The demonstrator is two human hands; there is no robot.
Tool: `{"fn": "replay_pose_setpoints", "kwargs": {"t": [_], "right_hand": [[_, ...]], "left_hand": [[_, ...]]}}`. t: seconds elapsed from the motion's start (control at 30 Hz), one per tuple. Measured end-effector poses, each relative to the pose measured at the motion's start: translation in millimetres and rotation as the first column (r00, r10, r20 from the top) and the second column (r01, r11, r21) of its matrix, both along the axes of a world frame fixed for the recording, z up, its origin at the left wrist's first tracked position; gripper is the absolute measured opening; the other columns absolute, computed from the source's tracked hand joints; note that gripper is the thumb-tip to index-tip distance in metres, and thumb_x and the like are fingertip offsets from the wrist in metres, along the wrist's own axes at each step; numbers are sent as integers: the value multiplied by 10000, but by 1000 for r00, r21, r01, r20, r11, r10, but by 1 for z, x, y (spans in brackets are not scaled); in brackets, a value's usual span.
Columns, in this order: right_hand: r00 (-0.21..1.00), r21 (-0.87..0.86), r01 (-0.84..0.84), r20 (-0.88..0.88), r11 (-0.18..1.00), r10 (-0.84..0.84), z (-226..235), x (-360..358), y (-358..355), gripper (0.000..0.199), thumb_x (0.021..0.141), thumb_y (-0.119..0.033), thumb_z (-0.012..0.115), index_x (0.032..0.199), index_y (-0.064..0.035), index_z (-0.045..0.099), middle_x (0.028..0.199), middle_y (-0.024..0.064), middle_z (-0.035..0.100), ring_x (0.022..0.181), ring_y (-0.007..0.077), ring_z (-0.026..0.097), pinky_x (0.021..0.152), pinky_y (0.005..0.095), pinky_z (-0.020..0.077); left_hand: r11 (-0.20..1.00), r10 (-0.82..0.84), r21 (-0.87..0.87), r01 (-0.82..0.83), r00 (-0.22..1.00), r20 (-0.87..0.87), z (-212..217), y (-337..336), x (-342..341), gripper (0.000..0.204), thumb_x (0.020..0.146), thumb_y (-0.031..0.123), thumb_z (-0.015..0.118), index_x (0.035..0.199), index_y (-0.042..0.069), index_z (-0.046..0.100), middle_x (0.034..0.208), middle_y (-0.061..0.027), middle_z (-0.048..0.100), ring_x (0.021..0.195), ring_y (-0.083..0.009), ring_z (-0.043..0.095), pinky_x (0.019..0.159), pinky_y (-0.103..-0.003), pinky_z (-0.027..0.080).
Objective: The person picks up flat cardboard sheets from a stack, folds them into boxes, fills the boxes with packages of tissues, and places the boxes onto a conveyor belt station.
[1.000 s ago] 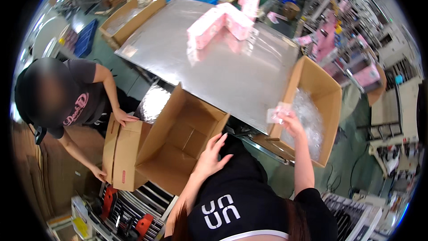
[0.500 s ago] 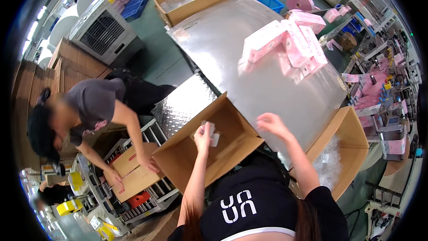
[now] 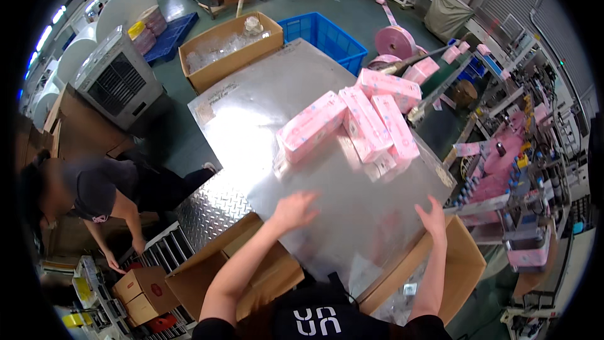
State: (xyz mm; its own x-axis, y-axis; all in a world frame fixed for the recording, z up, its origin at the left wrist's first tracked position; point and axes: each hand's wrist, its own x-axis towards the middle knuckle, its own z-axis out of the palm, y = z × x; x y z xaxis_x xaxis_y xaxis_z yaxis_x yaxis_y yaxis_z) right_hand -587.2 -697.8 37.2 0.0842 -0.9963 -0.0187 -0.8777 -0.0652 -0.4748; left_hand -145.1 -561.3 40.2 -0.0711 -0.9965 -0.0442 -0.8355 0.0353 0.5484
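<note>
Several pink patterned oblong packs [image 3: 313,127] lie in a loose group on the metal table [image 3: 251,97]. My left hand [image 3: 294,211] reaches over the table's near part, fingers stretched out and slightly blurred, with nothing in it. Farther right, my right hand [image 3: 432,215] is raised with fingers apart, also holding nothing. Both hands are short of the packs and do not touch them. Beneath my left forearm stands an open cardboard box [image 3: 277,274], its inside partly hidden. A second open box [image 3: 462,271], with clear plastic wrap inside, sits under my right forearm.
On the left, a co-worker [image 3: 104,192] reaches toward a closed carton [image 3: 146,293] on a roller conveyor [image 3: 170,249]. A box of clear plastic [image 3: 233,50] and a blue crate [image 3: 324,41] stand beyond the table. Machinery [image 3: 503,176] lines the right side.
My left hand has left the box and moved over the table; the small clear piece it held is gone from it. My right hand has moved right. The co-worker's carton is farther along the rollers.
</note>
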Motion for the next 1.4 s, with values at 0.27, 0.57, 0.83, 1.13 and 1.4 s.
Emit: {"fn": "replay_pose_setpoints", "kwargs": {"t": [0.27, 0.57, 0.83, 1.13, 1.4], "right_hand": [[924, 248, -127, 381, 960, 24, -13, 104, -268, 622, 821, -346, 766, 1273, 37, 576, 1184, 123, 671, 1014, 242, 664, 851, 386, 527], [623, 462, -669, 776, 582, 101, -52, 275, -211, 866, 784, -476, 791, 1426, -26, 423, 1259, 91, 614, 1102, 182, 618, 859, 362, 543], [921, -361, -383, -84, 850, 379, -14, 275, -238, 932, 723, -479, 756, 1461, -54, 378, 1530, 198, 339, 1434, 349, 284, 1184, 499, 172], [801, 375, -436, -253, 818, 543, 33, 156, -373, 818, 642, -175, 748, 1400, -92, 449, 1436, 144, 493, 1319, 330, 476, 1048, 609, 373], [657, 226, -610, -391, 759, 645, 10, 261, -336, 784, 651, -84, 720, 1388, -89, 450, 1446, 135, 465, 1400, 337, 348, 1092, 652, 256]], "left_hand": [[949, 286, 37, -314, 902, 324, -14, -176, 92, 1067, 688, 445, 762, 1550, 225, 173, 1220, -263, 526, 1128, -433, 550, 853, -530, 523], [778, 617, -55, -626, 746, 250, -43, -172, 103, 1031, 694, 454, 715, 1547, 161, 214, 1081, -317, 559, 978, -453, 589, 834, -503, 516], [686, 636, 188, -703, 704, 316, 3, -43, 163, 1072, 678, 499, 702, 1564, 213, 172, 1153, -313, 549, 1027, -453, 607, 895, -495, 503], [695, 683, 153, -702, 712, 166, -14, -71, 173, 1179, 660, 661, 757, 1560, 155, 187, 1325, -292, 479, 1204, -411, 539, 1006, -449, 449], [755, 625, 138, -641, 767, 147, 2, -110, 156, 1174, 640, 645, 788, 1552, 172, 220, 1313, -296, 485, 1201, -421, 541, 996, -450, 461]]}}
